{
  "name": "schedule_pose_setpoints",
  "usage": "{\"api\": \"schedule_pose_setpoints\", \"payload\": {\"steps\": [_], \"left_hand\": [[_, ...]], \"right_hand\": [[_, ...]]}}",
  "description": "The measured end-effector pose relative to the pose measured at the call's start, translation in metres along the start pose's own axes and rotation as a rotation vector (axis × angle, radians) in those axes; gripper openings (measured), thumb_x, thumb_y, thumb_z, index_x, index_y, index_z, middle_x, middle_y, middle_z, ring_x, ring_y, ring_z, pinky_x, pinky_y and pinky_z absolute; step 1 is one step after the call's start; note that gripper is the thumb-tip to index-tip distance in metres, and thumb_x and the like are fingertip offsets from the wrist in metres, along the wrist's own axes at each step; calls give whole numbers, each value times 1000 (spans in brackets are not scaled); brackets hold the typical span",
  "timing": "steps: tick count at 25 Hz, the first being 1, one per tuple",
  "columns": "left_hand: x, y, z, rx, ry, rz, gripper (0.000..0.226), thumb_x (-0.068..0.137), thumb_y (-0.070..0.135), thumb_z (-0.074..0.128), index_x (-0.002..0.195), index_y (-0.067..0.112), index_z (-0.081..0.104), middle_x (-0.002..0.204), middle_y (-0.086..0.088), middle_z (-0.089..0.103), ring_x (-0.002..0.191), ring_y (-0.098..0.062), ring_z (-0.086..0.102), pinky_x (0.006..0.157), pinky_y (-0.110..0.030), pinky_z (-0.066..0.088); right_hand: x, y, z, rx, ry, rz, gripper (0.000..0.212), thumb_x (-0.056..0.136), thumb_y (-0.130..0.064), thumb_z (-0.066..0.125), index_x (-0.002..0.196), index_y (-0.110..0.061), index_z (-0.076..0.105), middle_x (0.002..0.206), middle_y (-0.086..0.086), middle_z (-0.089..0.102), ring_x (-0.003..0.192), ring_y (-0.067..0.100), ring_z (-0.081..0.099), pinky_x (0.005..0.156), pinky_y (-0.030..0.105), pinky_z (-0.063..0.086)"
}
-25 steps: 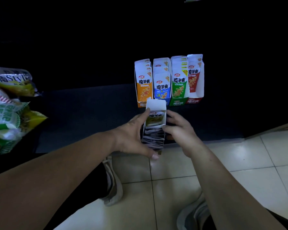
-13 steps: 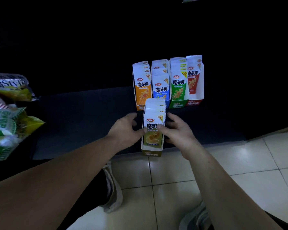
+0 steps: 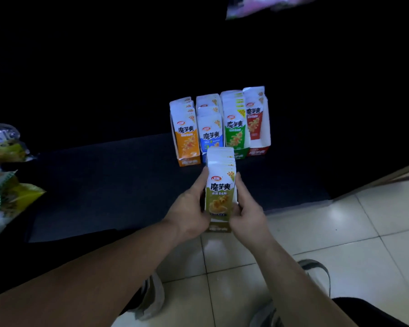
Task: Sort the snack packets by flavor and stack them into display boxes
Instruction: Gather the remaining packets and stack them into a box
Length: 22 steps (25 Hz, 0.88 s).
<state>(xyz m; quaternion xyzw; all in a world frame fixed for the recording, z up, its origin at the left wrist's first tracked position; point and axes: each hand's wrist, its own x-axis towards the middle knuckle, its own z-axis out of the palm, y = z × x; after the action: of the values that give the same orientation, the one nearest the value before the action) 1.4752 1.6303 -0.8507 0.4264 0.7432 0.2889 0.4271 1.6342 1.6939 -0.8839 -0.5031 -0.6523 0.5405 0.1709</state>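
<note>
**Upright now: olive box [image 3: 220, 197] tipped up since a second ago**

Head view: both hands are clasping the olive box by its sides, with the left hand [image 3: 187, 211] and right hand [image 3: 249, 214] curled round it, equally near. It is standing long-axis vertical at the shelf [image 3: 104, 185] edge. The row [image 3: 234, 135] of four filled boxes is waiting straight ahead, just behind.

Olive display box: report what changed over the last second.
The olive display box was tipped back, packet edges showing; now it stands upright, front toward the camera. The left hand and right hand keep hold of its sides. The back row of four boxes stayed put.
</note>
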Motion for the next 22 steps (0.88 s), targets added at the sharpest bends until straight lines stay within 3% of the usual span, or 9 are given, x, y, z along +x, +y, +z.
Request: {"api": "schedule_pose_setpoints", "payload": {"steps": [3, 6, 9, 11, 13, 15, 17, 20, 22], "left_hand": [[17, 22, 28, 28, -83, 32, 111, 86, 6, 66, 155, 60, -3, 128, 21, 64, 71, 3, 60, 78, -18, 52], [48, 41, 62, 39, -127, 76, 114, 83, 16, 73, 153, 62, -4, 133, 15, 63, 104, -6, 68, 97, -33, 56], [83, 70, 92, 13, -147, 97, 113, 86, 16, 73, 155, 58, -6, 134, 13, 62, 110, -12, 68, 99, -35, 56], [101, 89, 108, 23, -168, 127, 111, 87, 15, 72, 156, 57, -4, 132, 13, 62, 108, -14, 68, 97, -32, 56], [117, 101, 119, 7, -196, 138, 107, 90, 11, 70, 157, 56, 0, 139, 10, 58, 114, -20, 67, 97, -28, 55], [131, 107, 123, -19, -204, 119, 102, 93, 7, 67, 158, 52, 3, 146, 7, 53, 121, -26, 64, 97, -28, 52], [140, 107, 123, -45, -191, 109, 100, 93, 9, 67, 157, 54, 6, 141, 8, 55, 115, -24, 67, 92, -23, 52], [132, 102, 122, -41, -184, 96, 96, 94, 16, 70, 143, 69, 6, 114, 20, 58, 91, -4, 66, 78, -10, 50], [120, 98, 120, -13, -169, 80, 93, 95, 21, 69, 143, 67, 4, 114, 17, 59, 96, -5, 64, 89, -18, 53]], "right_hand": [[0, 14, -36, 22, 59, -5, 91, 88, 5, 51, 155, -53, 31, 119, -55, 53, 116, -6, 62, 104, 33, 52], [8, 21, -75, 68, 121, 8, 89, 76, -3, 52, 149, -54, 42, 133, -30, 63, 122, -4, 60, 107, 40, 52], [33, 27, -121, 59, 203, 10, 87, 70, -8, 51, 145, -52, 48, 125, -21, 70, 115, 1, 66, 100, 39, 57], [46, 37, -145, -19, 226, 33, 83, 82, -10, 58, 148, -56, 40, 128, -19, 69, 115, 4, 66, 98, 40, 57], [57, 46, -162, 30, 168, 91, 75, 96, -25, 65, 152, -60, 28, 133, -20, 65, 117, 4, 65, 99, 37, 56], [69, 45, -173, 81, 81, 173, 72, 98, -43, 65, 151, -66, 21, 135, -21, 64, 114, 3, 66, 92, 30, 56], [80, 38, -179, 108, 80, 207, 71, 96, -53, 63, 150, -67, 20, 134, -20, 64, 113, 3, 65, 96, 32, 54], [71, 45, -167, -102, 302, 217, 76, 94, -58, 63, 157, -55, 21, 140, -4, 55, 125, 20, 60, 104, 40, 50], [50, 49, -142, -226, 418, 243, 83, 91, -60, 64, 160, -46, 20, 135, 8, 45, 120, 32, 58, 97, 40, 51]]}}
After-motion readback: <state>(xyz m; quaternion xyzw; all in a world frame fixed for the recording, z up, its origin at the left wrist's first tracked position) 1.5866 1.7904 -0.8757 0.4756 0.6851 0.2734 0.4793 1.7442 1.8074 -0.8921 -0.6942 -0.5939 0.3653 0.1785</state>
